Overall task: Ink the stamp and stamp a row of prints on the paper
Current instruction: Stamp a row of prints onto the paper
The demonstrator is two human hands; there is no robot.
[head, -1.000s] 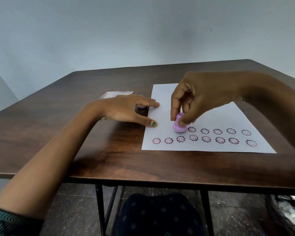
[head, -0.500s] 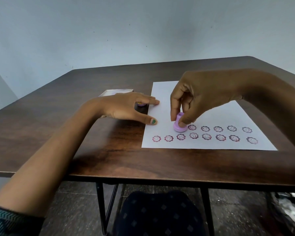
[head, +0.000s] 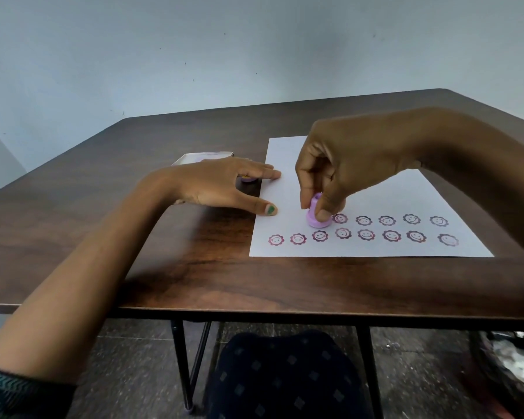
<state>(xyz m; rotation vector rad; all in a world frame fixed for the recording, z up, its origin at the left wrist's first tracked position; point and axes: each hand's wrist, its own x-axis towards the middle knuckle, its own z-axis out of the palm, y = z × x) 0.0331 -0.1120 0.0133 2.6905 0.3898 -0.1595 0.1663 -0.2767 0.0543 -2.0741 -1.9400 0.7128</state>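
Fingers of the right hand [head: 354, 167] are pinching the lilac stamp [head: 316, 214] near its top, and the stamp is standing upright with its base pressing on the white paper [head: 288, 189]. It is sitting at the left end of the upper row of prints [head: 387, 220], just beside the nearest smiling flower. A lower row of prints [head: 362, 236] is running below it along the near edge of the sheet. The left hand [head: 224, 186] is lying flat and released, grasping nothing; its fingertips are resting on the left edge of the paper. Behind this hand, a small purple object [head: 248, 178] is showing partly, and I cannot tell what it is. A white box [head: 194, 156] is lying further back on the brown table [head: 164, 267].
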